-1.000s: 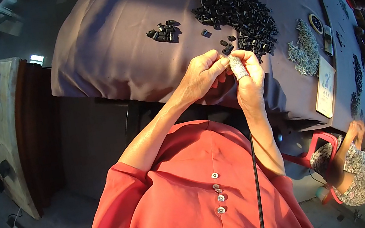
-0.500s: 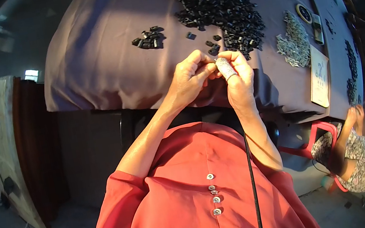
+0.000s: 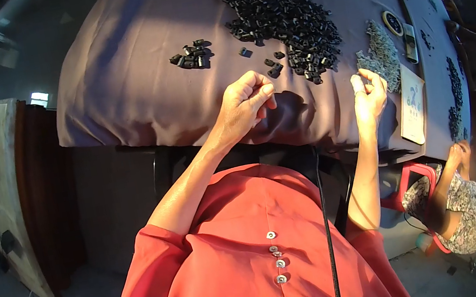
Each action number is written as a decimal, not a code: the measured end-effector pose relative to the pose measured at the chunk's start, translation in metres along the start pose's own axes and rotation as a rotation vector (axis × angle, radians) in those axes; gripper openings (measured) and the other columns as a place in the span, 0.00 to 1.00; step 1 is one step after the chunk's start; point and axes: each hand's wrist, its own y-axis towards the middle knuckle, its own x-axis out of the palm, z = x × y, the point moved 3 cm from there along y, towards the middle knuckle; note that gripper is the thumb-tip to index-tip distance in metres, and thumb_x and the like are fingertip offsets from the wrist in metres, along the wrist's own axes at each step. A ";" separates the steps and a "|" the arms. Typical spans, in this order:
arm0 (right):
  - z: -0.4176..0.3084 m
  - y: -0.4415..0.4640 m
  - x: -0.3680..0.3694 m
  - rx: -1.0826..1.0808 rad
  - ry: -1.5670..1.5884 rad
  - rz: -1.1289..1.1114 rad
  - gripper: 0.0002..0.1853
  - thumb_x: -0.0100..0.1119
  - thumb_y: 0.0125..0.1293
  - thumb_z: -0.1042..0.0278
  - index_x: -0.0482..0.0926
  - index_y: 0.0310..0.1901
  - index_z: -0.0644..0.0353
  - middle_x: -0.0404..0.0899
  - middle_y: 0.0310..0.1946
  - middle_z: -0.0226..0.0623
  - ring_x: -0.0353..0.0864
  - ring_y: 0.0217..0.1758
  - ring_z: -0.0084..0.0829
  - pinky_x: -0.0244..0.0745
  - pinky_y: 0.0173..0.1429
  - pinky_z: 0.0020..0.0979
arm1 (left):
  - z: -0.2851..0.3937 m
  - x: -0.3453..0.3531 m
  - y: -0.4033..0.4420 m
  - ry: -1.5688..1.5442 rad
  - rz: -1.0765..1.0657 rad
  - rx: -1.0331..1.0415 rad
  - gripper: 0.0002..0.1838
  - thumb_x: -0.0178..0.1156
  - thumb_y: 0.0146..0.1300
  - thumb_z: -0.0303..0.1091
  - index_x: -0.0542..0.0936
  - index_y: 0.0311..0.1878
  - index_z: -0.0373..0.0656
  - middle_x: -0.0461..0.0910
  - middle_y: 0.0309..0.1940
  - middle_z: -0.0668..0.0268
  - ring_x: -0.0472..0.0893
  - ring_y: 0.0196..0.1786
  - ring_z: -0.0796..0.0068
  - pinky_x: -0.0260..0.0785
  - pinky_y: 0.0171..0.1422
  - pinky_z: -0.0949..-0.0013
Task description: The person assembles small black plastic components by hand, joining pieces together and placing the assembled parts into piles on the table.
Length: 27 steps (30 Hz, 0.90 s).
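Note:
My left hand is closed in a pinch above the near edge of the cloth-covered table; whatever is between its fingers is too small to make out. Farther right, my right hand, with a pale wrap on one finger, reaches the near side of a pile of small silvery parts. Its fingertips are bent, and it is unclear whether they hold anything. A large heap of small black parts lies beyond and between my hands. A smaller black cluster sits to its left.
A printed card or booklet, a round dial-like object and a phone-like object lie at the right. Another person sits by the table's right corner near a red chair. A board-topped piece of furniture stands left.
My right hand has parted from my left hand and moved right to the silvery pile. My left hand stays pinched near the same place. The view has shifted slightly.

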 end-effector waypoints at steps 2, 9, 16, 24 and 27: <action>-0.019 -0.012 0.007 -0.167 0.062 -0.002 0.10 0.63 0.53 0.74 0.80 0.38 0.59 0.75 0.34 0.34 0.75 0.30 0.26 0.71 0.36 0.25 | 0.000 0.000 -0.001 -0.024 0.010 -0.007 0.07 0.50 0.67 0.32 0.71 0.35 0.40 0.74 0.23 0.68 0.65 0.18 0.89 0.54 0.17 0.85; -0.110 -0.063 0.047 -0.038 0.525 -0.527 0.03 0.58 0.59 0.76 0.76 0.34 0.64 0.77 0.25 0.33 0.76 0.28 0.21 0.71 0.33 0.23 | -0.003 0.000 0.001 0.018 0.031 0.049 0.06 0.50 0.67 0.32 0.71 0.35 0.40 0.74 0.23 0.68 0.66 0.18 0.89 0.55 0.17 0.84; -0.107 -0.069 0.059 0.076 0.523 -0.595 0.07 0.54 0.63 0.69 0.75 0.32 0.63 0.74 0.19 0.29 0.68 0.21 0.17 0.65 0.26 0.22 | -0.006 -0.001 0.001 -0.007 0.032 0.085 0.04 0.50 0.66 0.29 0.72 0.36 0.39 0.74 0.23 0.68 0.66 0.18 0.88 0.55 0.17 0.84; -0.105 -0.068 0.061 0.047 0.542 -0.602 0.06 0.54 0.62 0.70 0.76 0.32 0.63 0.75 0.21 0.28 0.68 0.25 0.15 0.65 0.31 0.20 | 0.001 -0.002 -0.001 -0.052 0.004 0.037 0.05 0.51 0.65 0.29 0.72 0.36 0.38 0.74 0.23 0.69 0.67 0.18 0.89 0.56 0.17 0.85; -0.105 -0.070 0.059 0.051 0.567 -0.597 0.06 0.54 0.62 0.70 0.76 0.33 0.63 0.76 0.22 0.28 0.67 0.25 0.15 0.65 0.31 0.20 | -0.001 -0.001 0.000 0.014 0.020 0.060 0.05 0.51 0.66 0.30 0.73 0.36 0.39 0.74 0.23 0.70 0.66 0.19 0.90 0.55 0.17 0.85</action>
